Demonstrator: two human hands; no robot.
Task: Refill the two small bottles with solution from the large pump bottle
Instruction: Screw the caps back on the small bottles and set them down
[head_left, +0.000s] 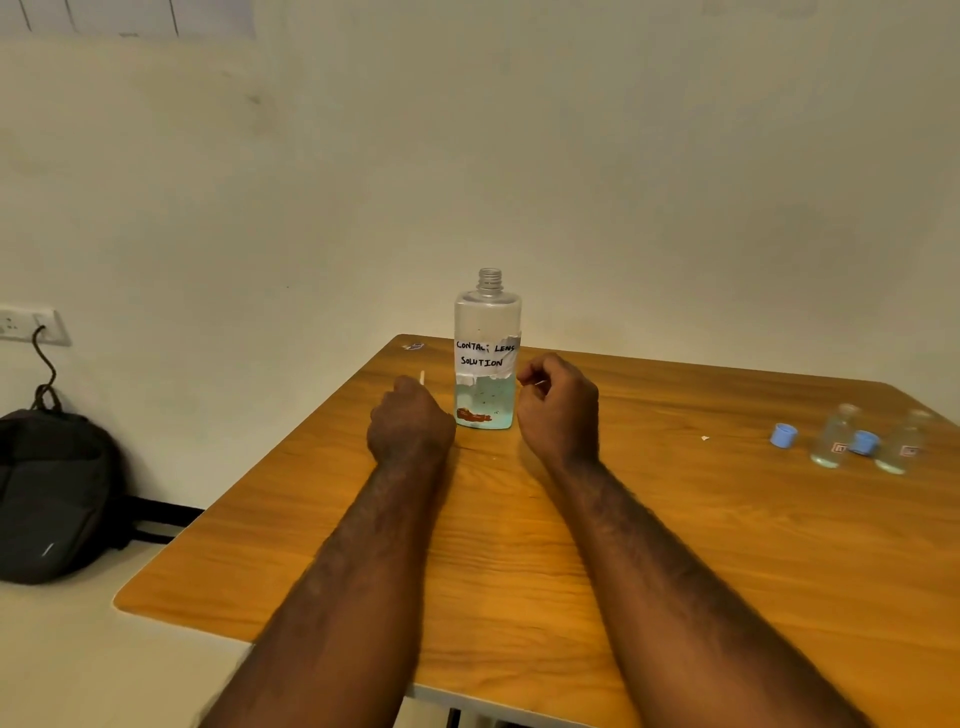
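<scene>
Head: left hand (410, 421) grips white stick (422, 378); right hand (558, 402) curled beside bottle (487, 332).

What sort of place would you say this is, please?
Probably a plain home or office room: a wooden table by a bare wall, a wall socket and a backpack beside it.

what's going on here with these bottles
The large solution bottle stands open, pump off, on the wooden table between a person's hands. The left hand grips a thin white stick; the right hand has its fingers curled, holding unclear. The two small bottles stand uncapped at the right, blue caps beside them.
</scene>
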